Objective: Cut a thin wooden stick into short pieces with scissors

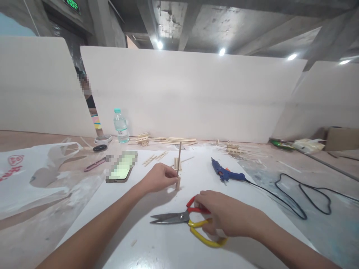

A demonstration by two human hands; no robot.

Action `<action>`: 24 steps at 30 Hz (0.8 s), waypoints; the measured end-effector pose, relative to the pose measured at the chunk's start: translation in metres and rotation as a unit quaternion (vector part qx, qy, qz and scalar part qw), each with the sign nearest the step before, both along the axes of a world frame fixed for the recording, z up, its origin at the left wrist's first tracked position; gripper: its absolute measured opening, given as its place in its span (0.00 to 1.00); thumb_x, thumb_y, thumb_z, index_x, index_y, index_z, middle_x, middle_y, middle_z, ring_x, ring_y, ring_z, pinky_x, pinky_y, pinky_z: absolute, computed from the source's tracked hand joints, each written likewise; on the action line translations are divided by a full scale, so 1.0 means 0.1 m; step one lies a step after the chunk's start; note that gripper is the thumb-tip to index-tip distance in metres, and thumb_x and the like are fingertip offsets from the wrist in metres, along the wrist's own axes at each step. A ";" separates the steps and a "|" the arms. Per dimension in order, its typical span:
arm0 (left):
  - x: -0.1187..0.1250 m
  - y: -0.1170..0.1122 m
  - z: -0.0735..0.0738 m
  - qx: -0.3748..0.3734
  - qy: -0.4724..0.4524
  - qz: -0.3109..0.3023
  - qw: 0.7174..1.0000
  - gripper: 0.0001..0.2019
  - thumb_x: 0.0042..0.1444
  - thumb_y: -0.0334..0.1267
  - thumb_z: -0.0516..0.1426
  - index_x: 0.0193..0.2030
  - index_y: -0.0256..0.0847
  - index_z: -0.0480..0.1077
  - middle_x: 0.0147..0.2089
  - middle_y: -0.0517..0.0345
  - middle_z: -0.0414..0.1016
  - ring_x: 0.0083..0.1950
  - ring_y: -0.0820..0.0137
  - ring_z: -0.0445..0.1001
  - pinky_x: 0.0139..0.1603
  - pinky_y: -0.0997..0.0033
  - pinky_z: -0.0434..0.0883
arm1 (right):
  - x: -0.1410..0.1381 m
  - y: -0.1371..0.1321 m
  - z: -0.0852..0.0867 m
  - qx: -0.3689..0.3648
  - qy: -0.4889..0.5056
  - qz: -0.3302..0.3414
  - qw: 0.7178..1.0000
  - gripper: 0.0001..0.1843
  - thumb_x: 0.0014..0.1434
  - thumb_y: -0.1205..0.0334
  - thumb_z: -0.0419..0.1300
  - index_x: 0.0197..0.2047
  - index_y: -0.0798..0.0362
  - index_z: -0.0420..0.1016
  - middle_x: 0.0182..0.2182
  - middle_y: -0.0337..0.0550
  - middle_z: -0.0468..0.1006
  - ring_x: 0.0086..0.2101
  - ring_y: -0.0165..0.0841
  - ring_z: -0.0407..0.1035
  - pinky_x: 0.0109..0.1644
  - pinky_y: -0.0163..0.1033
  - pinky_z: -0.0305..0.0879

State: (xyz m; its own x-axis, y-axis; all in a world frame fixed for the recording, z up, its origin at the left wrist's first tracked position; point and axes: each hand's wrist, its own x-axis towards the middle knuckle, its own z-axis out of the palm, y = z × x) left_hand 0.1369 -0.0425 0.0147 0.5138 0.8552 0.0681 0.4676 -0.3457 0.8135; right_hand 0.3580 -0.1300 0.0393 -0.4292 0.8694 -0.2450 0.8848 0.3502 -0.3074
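Observation:
My left hand [157,178] pinches a thin wooden stick [180,155] between thumb and fingertips, holding it upright over the white sheet [140,231]. A short, pale wood piece [178,183] is at the stick's lower end; whether the two are joined is unclear. Slightly open scissors [171,218] with red and yellow handles lie below, blades pointing left. My right hand [224,213] is closed around their handles, with some fingers hidden inside the loops. Just behind the stick lies a small wooden frame piece [176,163].
A blue glue gun [228,174] lies right, its black cord [283,205] looping across the table. Left are a phone [123,166], a pinkish cutter [95,164] and a plastic bag [36,175]. Behind are a water bottle [121,127], wooden strips [176,141] and a small wooden cart [143,139].

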 end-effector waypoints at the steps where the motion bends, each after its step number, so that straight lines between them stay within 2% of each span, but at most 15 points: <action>1: 0.00 -0.01 0.01 0.000 -0.002 0.001 1.000 0.11 0.47 0.41 0.56 0.28 0.36 0.76 0.25 0.57 0.74 0.28 0.70 0.68 0.27 0.75 0.62 | -0.01 -0.04 -0.02 -0.001 -0.010 -0.008 1.000 0.12 0.41 0.60 0.62 0.32 0.50 0.69 0.32 0.41 0.73 0.26 0.32 0.63 0.25 0.33 0.53; 5: 0.01 -0.02 0.02 -0.002 -0.011 0.003 1.000 0.10 0.46 0.40 0.56 0.28 0.36 0.76 0.26 0.57 0.74 0.28 0.70 0.69 0.27 0.76 0.62 | 0.00 -0.19 -0.08 -0.004 -0.005 -0.046 0.999 0.14 0.37 0.68 0.59 0.31 0.50 0.67 0.31 0.41 0.72 0.25 0.32 0.63 0.22 0.32 0.50; 10: 0.00 0.00 0.00 -0.006 -0.008 -0.005 1.000 0.10 0.46 0.40 0.56 0.28 0.36 0.76 0.26 0.58 0.74 0.28 0.70 0.68 0.26 0.76 0.62 | 0.16 -0.42 -0.15 0.028 0.081 -0.049 0.995 0.16 0.43 0.70 0.55 0.38 0.48 0.66 0.29 0.38 0.74 0.27 0.31 0.65 0.27 0.33 0.52; 13: -0.01 0.01 -0.02 -0.010 -0.012 -0.015 1.000 0.10 0.47 0.40 0.56 0.28 0.37 0.76 0.26 0.57 0.74 0.29 0.70 0.69 0.27 0.76 0.62 | 0.36 -0.42 -0.16 0.041 0.083 -0.058 0.994 0.11 0.45 0.65 0.59 0.35 0.48 0.67 0.28 0.37 0.73 0.26 0.31 0.63 0.27 0.33 0.53; 15: -0.02 0.02 -0.03 -0.013 -0.016 -0.017 1.000 0.11 0.47 0.40 0.56 0.29 0.36 0.76 0.27 0.57 0.74 0.29 0.70 0.69 0.27 0.76 0.62 | 0.52 -0.32 -0.14 0.072 0.065 -0.091 0.991 0.08 0.47 0.59 0.59 0.33 0.48 0.67 0.26 0.37 0.72 0.25 0.30 0.62 0.27 0.33 0.53; 19: -0.01 0.02 -0.04 -0.017 -0.022 -0.016 0.999 0.11 0.47 0.40 0.56 0.29 0.36 0.76 0.27 0.56 0.74 0.30 0.69 0.69 0.28 0.75 0.62 | 0.77 -0.03 -0.07 0.157 0.022 -0.140 0.977 0.18 0.49 0.44 0.58 0.32 0.50 0.65 0.21 0.38 0.69 0.22 0.31 0.59 0.24 0.35 0.51; 24: -0.01 0.01 -0.02 -0.012 -0.021 -0.012 1.000 0.10 0.46 0.39 0.56 0.28 0.36 0.76 0.26 0.58 0.73 0.29 0.70 0.68 0.28 0.76 0.62 | 0.75 0.12 -0.08 0.170 0.016 -0.132 0.976 0.21 0.50 0.39 0.56 0.30 0.49 0.63 0.20 0.36 0.67 0.20 0.30 0.58 0.23 0.35 0.49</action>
